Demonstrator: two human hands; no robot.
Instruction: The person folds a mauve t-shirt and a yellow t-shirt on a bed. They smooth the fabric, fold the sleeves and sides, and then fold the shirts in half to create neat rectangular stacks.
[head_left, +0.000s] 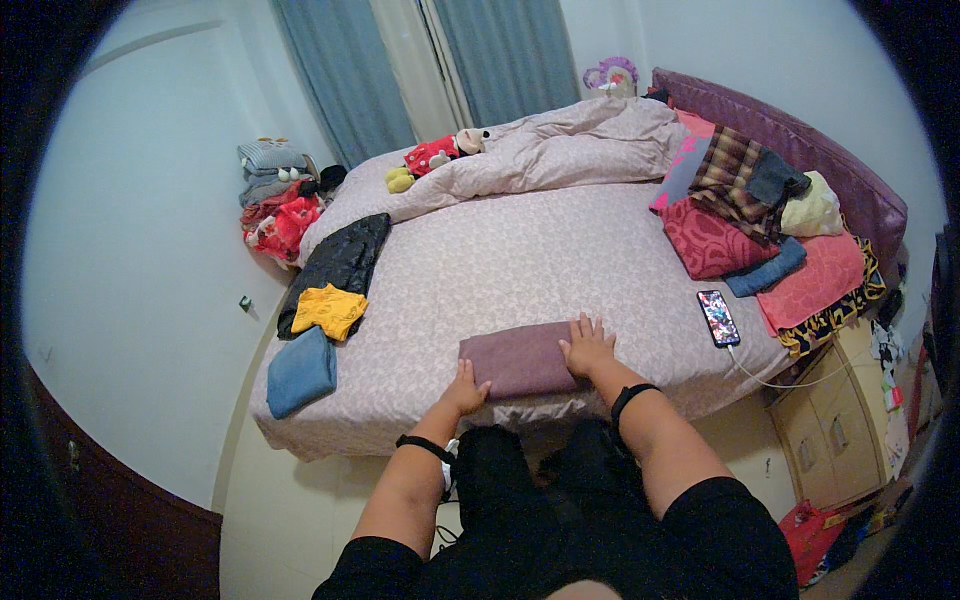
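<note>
A folded mauve cloth (521, 360) lies flat near the front edge of the bed, on a pale patterned sheet (495, 262). My left hand (465, 390) rests on its lower left corner, fingers extended. At its right end, my right hand (589, 349) lies flat with spread fingers. Neither hand grips the cloth. To the left on the bed are a folded blue cloth (301, 373), a yellow garment (330, 311) and a black folded item (337, 262) beneath the yellow one.
A smartphone (718, 319) with a white cable lies at the right, near pillows (716, 240) and a plaid cloth (731, 176). A bunched quilt (540, 161) and a plush toy (435, 156) lie along the far side. A wooden cabinet (829, 427) stands at the right.
</note>
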